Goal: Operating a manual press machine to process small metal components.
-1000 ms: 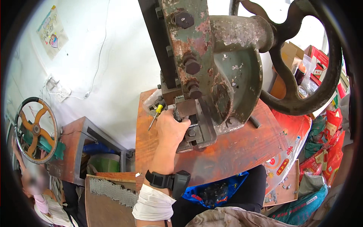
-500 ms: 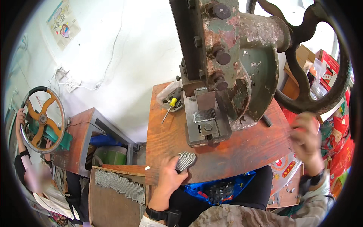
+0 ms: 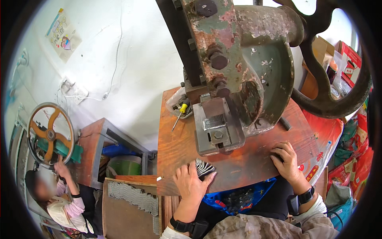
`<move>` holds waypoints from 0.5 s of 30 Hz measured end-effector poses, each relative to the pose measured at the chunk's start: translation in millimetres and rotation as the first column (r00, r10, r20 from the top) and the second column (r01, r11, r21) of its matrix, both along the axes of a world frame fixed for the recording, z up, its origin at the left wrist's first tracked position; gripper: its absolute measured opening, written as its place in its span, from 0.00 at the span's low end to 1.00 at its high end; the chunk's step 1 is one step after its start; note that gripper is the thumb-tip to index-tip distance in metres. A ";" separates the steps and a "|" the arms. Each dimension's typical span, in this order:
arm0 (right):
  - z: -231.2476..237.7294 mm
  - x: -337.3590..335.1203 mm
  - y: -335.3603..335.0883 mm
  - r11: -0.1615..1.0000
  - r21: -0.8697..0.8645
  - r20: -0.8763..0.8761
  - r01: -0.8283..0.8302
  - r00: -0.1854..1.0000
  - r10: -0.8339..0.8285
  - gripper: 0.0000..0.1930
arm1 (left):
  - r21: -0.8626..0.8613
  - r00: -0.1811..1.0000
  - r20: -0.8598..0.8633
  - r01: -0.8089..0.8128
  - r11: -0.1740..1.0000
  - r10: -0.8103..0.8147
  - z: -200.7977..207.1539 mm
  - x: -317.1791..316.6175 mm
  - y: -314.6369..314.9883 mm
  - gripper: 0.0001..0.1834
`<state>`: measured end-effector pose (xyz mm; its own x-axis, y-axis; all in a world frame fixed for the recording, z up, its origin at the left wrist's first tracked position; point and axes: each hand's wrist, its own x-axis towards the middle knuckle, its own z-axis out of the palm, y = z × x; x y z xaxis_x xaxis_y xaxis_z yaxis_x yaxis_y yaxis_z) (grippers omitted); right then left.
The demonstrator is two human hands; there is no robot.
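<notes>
My left hand [image 3: 190, 182] rests on the near part of the wooden bench top, its fingers closed around a stack of thin, ridged metal pieces [image 3: 204, 167]. To the right, my right hand [image 3: 287, 162] lies on the bench close to the front edge with bent fingers drawn together; whatever they may hold is hidden. Between and beyond both hands stands a worn green hand press [image 3: 223, 44]. Its steel die block [image 3: 201, 137] carries a ridged metal piece [image 3: 214, 122] behind a bolt [image 3: 217, 136]. Both hands are apart from the die.
A yellow-handled screwdriver [image 3: 183, 108] leans on a plastic tub left of the press. The large handwheel [image 3: 338, 105] curves overhead at right. A blue bag [image 3: 260, 189] of small dark parts sits in my lap. At left, a tray [image 3: 127, 215] holds rows of metal pieces; a co-worker [image 3: 65, 207] sits beyond.
My right hand has come down from near the handwheel onto the bench. My left hand stays on the stack, which has turned a little. The co-worker's raised hand has lowered from the far wheel.
</notes>
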<state>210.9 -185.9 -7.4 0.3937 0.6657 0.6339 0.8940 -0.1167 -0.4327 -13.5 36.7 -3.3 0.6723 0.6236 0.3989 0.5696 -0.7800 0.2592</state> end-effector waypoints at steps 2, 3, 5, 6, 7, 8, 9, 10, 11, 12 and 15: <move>-4.0 0.3 -0.8 0.998 0.029 -0.019 0.047 0.999 -0.046 0.13 | 0.068 0.999 -0.013 -0.048 0.996 0.049 -4.7 2.2 0.1 0.32; -5.1 0.1 -1.1 0.999 -0.020 -0.018 0.044 0.999 -0.045 0.14 | 0.070 0.999 -0.015 -0.049 0.996 0.050 -6.7 4.2 1.0 0.32; -4.9 -1.0 -0.6 0.998 0.014 -0.015 0.063 0.998 -0.063 0.14 | 0.131 0.998 -0.045 -0.037 0.991 0.043 -8.6 8.8 4.7 0.29; -3.9 -1.8 -0.1 0.997 -0.042 -0.014 0.064 0.998 -0.065 0.14 | 0.146 0.999 -0.026 -0.030 0.989 0.035 -8.0 9.3 7.1 0.29; -2.3 -2.4 0.8 0.997 0.008 -0.014 0.072 0.997 -0.072 0.14 | 0.090 0.993 0.119 -0.025 0.996 0.015 -6.3 7.9 10.1 0.27; -0.6 -3.2 1.5 0.997 0.011 0.017 0.079 0.997 -0.080 0.14 | 0.020 0.973 0.233 -0.012 1.000 0.007 -3.9 5.4 13.1 0.25; 1.1 -3.9 2.4 0.997 -0.007 0.045 0.083 0.996 -0.083 0.14 | 0.047 0.966 0.259 -0.016 0.999 0.003 -0.4 0.0 15.5 0.25; 2.5 -4.7 2.9 0.997 0.024 0.038 0.078 0.996 -0.079 0.14 | -0.542 0.860 0.476 0.123 0.831 0.183 4.5 -9.8 16.3 0.25; 3.5 -5.3 3.3 0.996 -0.001 -0.001 0.090 0.996 -0.090 0.13 | -0.874 0.729 0.478 0.338 0.349 0.490 8.6 -18.5 16.1 0.26; 3.8 -6.1 3.6 0.996 -0.037 -0.031 0.079 0.996 -0.081 0.13 | -0.789 0.607 0.508 0.613 0.047 0.611 11.0 -23.0 16.0 0.30; 2.1 -7.0 3.8 0.994 -0.055 -0.047 0.092 0.994 -0.095 0.12 | -0.477 0.562 0.438 0.807 -0.349 0.702 13.6 -34.4 3.9 0.34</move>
